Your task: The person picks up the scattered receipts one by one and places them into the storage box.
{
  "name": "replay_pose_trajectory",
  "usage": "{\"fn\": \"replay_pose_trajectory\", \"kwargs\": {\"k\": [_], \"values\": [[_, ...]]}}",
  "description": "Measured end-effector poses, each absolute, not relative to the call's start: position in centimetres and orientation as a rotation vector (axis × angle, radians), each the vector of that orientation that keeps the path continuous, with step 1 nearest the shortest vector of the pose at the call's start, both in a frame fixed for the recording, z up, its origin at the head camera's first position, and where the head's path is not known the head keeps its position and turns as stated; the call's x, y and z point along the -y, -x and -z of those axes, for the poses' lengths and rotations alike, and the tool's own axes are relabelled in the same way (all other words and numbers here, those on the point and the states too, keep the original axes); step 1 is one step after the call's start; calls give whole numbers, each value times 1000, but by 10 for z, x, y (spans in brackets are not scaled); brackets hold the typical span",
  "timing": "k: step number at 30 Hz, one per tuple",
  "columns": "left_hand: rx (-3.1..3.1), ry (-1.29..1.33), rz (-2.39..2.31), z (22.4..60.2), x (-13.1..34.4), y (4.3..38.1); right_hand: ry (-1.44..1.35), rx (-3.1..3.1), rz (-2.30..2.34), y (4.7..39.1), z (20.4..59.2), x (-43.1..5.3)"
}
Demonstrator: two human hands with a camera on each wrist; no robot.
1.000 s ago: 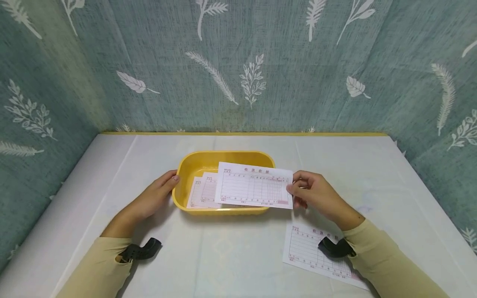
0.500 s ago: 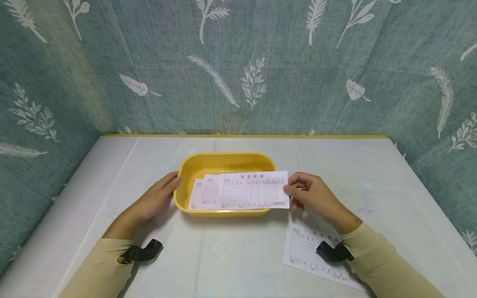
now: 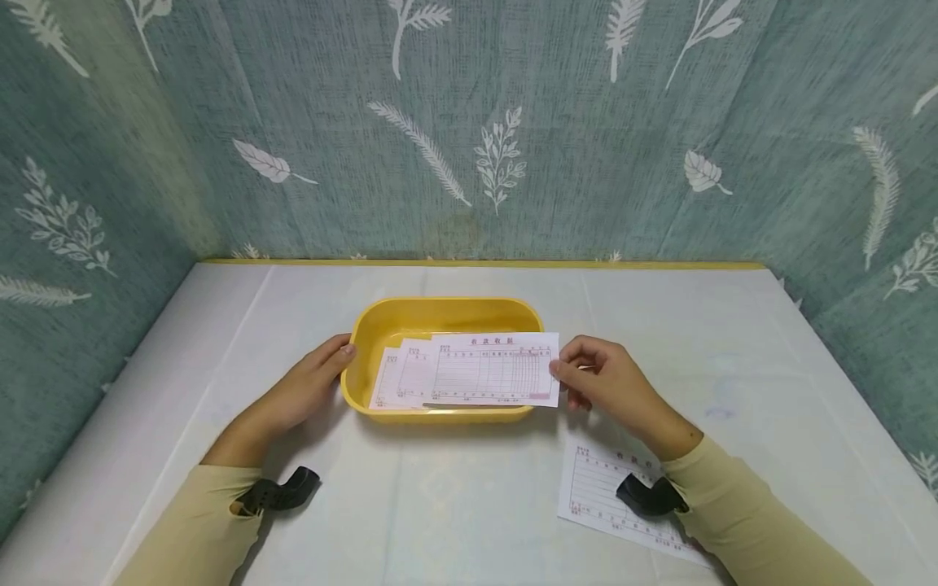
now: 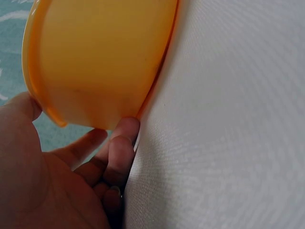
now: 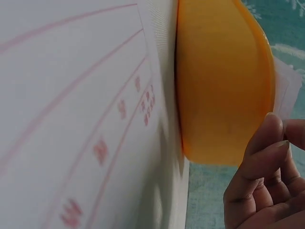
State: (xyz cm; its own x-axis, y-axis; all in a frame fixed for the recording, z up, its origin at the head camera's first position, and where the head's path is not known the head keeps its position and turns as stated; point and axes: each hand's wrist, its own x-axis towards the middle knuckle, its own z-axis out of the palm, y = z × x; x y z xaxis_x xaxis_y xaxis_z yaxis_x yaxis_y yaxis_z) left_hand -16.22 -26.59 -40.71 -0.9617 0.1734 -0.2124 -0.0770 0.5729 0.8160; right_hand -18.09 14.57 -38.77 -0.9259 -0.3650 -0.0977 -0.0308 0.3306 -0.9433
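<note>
A yellow plastic basin (image 3: 440, 416) stands on the table. My left hand (image 3: 311, 382) holds its left end, thumb at the rim and fingers against the outer wall, as the left wrist view also shows. Between the thumb and fingers of my right hand (image 3: 604, 378) is the right edge of a receipt slip (image 3: 494, 370), printed in red. This slip lies level over the basin's right part and front rim. Two more receipt slips (image 3: 388, 378) show inside the basin, overlapping, partly covered by the held one. The right wrist view shows my right hand (image 5: 267, 186) beside the basin's outer wall.
Another receipt sheet (image 3: 608, 496) lies on the white table (image 3: 440, 505) at the front right, partly under my right forearm. A leaf-patterned green cloth (image 3: 469, 163) hangs behind the table and along its sides.
My right hand has moved a little to the left, carrying the slip further over the basin and levelling it. My left hand and the basin have stayed in place.
</note>
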Motion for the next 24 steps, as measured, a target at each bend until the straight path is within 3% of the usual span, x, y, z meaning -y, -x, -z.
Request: {"fn": "replay_pose_trajectory", "kwargs": {"k": [24], "values": [[-2532,-108,-1347,408,266,163,389,-2306,1571,183,389,-139]]}}
